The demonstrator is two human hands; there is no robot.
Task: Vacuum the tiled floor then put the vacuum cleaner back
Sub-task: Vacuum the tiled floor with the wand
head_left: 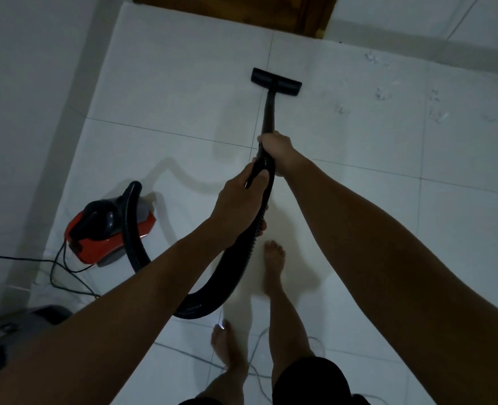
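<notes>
Black wand gripped by both hands, left behind right.

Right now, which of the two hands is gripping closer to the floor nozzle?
The right hand, wrapped round the black wand nearer the nozzle. The left hand holds farther back, where the ribbed hose begins.

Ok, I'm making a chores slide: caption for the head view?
Both hands, left hand and right hand, grip the black wand, floor head on white tiles, red canister behind.
</notes>
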